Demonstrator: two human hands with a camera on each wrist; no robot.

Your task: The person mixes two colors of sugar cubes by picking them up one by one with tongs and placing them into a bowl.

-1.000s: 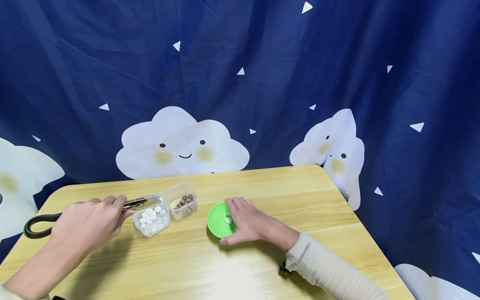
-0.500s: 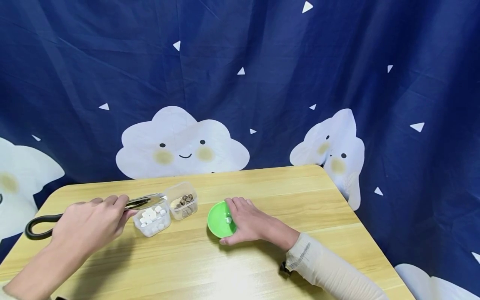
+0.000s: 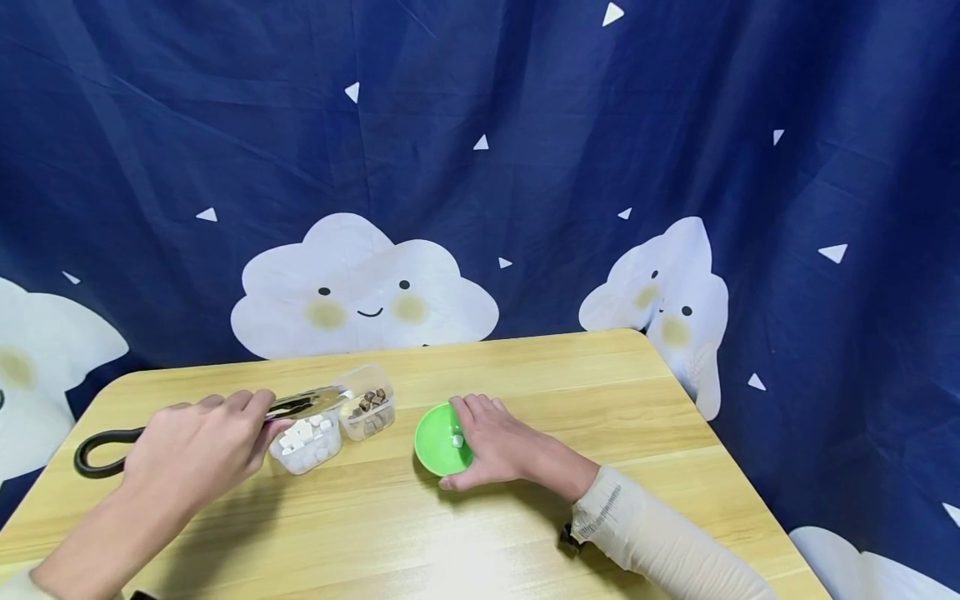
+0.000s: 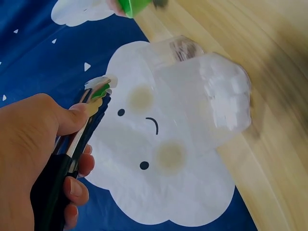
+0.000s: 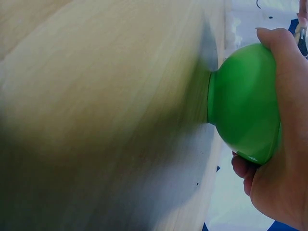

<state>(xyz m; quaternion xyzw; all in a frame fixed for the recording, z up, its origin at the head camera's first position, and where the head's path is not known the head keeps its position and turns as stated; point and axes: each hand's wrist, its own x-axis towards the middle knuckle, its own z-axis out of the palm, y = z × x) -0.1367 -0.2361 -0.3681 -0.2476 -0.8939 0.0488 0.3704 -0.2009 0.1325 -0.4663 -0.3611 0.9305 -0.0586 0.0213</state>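
My left hand [image 3: 202,446] grips a pair of metal tongs [image 3: 303,405] with black handles. Their tips are raised over the boxes and hold a small white cube [image 3: 346,395]. Below them stands a clear plastic box [image 4: 185,108] of white cubes. Touching it on the right in the head view is another clear box [image 3: 360,379], with brown cubes [image 3: 371,400] inside. My right hand [image 3: 495,446] holds a green bowl [image 3: 435,446] by its side, thumb toward the near edge and fingers at the far edge. One white cube [image 3: 457,441] lies in the bowl.
All this is on a light wooden table [image 3: 525,375] with rounded far corners. Behind its far edge hangs a dark blue curtain [image 3: 540,192] printed with white clouds and triangles.
My left hand has shifted right with the tongs, and their tips have passed from above the white cubes toward the brown-cube box. The right hand and bowl have stayed put.
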